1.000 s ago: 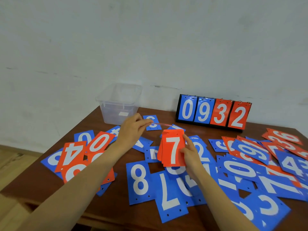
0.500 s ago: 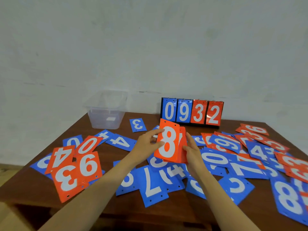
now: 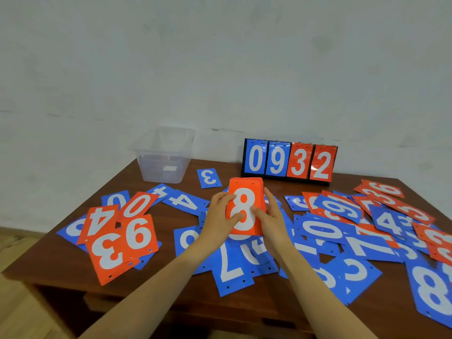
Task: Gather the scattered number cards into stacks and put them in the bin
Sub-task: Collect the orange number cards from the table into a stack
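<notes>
Head view: a brown wooden surface (image 3: 49, 260) lies strewn with blue and orange number cards (image 3: 318, 231). A black flip scoreboard (image 3: 289, 160) reading 0932 and a clear plastic bin (image 3: 162, 165) stand apart at its far edge. Above the middle, the left grip (image 3: 217, 216) and right grip (image 3: 271, 216) clasp an upright stack of orange cards (image 3: 245, 189), its top card an 8, by its sides.

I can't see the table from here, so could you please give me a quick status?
Left hand and right hand grip orange stack, 8 on top. Bin back left. Nothing blocking.
</notes>
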`<state>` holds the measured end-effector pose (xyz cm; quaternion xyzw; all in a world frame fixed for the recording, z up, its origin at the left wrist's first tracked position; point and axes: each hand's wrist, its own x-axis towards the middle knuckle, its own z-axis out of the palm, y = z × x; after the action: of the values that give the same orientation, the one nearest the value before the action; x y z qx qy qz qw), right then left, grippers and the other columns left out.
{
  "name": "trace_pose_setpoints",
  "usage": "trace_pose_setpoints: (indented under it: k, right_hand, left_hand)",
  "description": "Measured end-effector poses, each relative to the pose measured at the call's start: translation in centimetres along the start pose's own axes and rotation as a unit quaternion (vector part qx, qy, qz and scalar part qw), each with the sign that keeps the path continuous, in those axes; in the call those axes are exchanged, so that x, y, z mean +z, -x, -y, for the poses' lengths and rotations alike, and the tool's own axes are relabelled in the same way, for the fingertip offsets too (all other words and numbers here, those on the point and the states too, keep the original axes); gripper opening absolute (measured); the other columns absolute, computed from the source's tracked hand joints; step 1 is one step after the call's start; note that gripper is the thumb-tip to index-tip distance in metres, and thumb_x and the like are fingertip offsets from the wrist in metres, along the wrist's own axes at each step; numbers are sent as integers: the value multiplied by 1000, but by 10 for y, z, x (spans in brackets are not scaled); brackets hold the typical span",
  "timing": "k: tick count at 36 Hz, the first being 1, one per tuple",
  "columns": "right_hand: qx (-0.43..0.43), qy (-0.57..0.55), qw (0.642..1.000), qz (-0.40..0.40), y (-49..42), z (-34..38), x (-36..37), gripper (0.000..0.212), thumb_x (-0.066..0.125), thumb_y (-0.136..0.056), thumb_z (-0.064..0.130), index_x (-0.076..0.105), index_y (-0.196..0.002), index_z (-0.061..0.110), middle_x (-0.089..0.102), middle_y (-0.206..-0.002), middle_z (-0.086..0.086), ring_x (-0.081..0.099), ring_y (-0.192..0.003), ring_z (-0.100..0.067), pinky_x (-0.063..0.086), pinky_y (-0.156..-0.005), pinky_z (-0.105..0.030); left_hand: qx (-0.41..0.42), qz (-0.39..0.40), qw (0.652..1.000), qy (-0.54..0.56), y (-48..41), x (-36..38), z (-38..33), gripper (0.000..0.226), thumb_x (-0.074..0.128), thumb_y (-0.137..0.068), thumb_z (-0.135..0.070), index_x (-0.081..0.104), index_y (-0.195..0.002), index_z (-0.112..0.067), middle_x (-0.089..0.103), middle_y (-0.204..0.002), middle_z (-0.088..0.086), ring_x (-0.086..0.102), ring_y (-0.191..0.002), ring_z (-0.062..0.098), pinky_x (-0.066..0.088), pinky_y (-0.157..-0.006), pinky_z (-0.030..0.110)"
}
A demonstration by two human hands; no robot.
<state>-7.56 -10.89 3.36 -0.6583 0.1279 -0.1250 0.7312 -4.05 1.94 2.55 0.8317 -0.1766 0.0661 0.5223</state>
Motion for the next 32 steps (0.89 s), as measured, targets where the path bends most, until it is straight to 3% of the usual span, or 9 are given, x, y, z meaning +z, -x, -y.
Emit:
trace_pose_setpoints:
  k: [3, 7, 9, 13, 17, 22, 28, 32]
  right_hand:
    - [8, 11, 1000, 19, -3, -6, 15, 61, 53, -94, 7, 31, -144, 34, 48, -140, -6, 57, -114, -27, 55, -70, -29]
    - [34, 8, 999, 26, -9, -11, 38, 59, 45, -95, 2, 32, -144, 33, 47, -140, -7, 56, -115, -29, 56, -72, -35]
    - [50, 4, 998, 39, -12, -14, 52, 59, 42, -96, 1, 32, -145, 32, 48, -139, -6, 57, -112, -28, 57, -71, -36]
    - [64, 19, 996, 66, -22, -21, 80, 57, 37, -96, 1, 32, -144, 32, 50, -137, -5, 59, -111, -26, 56, -81, -42]
    - [78, 29, 992, 91, -30, -27, 105, 54, 38, -96, 2, 34, -142, 30, 54, -123, 0, 61, -98, -18, 57, -71, -34]
    - [91, 31, 990, 100, -43, -36, 132, 51, 40, -96, 3, 36, -139, 30, 56, -126, -1, 63, -92, -14, 57, -67, -31]
    - [107, 32, 989, 102, -56, -46, 149, 53, 40, -96, 3, 36, -141, 31, 57, -124, 0, 64, -98, -19, 59, -74, -38]
    - [122, 35, 987, 97, -62, -53, 150, 52, 41, -96, 5, 37, -140, 33, 57, -129, -3, 63, -104, -24, 58, -78, -43]
  left_hand:
    - [-15, 2, 1000, -9, -1, -15, 10, 53, 67, -86, -27, 44, -133, -19, 38, -136, -1, 43, -118, 11, 45, -80, 12]
    - [-61, 20, 998, 8, -5, -47, 29, 49, 64, -89, -25, 46, -134, -18, 43, -138, 3, 49, -120, 16, 49, -92, 27]
    - [-88, 1, 996, 8, -9, -67, 42, 47, 62, -90, -24, 47, -134, -18, 44, -137, 2, 49, -118, 13, 46, -90, 23]
    - [-119, -43, 987, -95, -24, -112, 80, 45, 60, -92, -27, 50, -133, -11, 49, -137, 7, 46, -125, 20, 40, -101, 29]
    - [-164, -27, 958, -232, -42, -153, 117, 52, 61, -91, -29, 48, -136, -7, 46, -141, 12, 42, -130, 25, 33, -107, 34]
    - [-233, 8, 899, -371, -64, -179, 148, 52, 57, -91, -40, 50, -127, -3, 53, -130, 17, 49, -118, 31, 41, -96, 36]
    - [-253, 26, 876, -409, -82, -175, 159, 59, 59, -87, -48, 50, -128, -7, 54, -128, 12, 51, -117, 27, 45, -93, 35]
    - [-279, 47, 863, -418, -90, -171, 165, 51, 52, -91, -49, 57, -119, -7, 61, -117, 12, 56, -110, 26, 46, -91, 34]
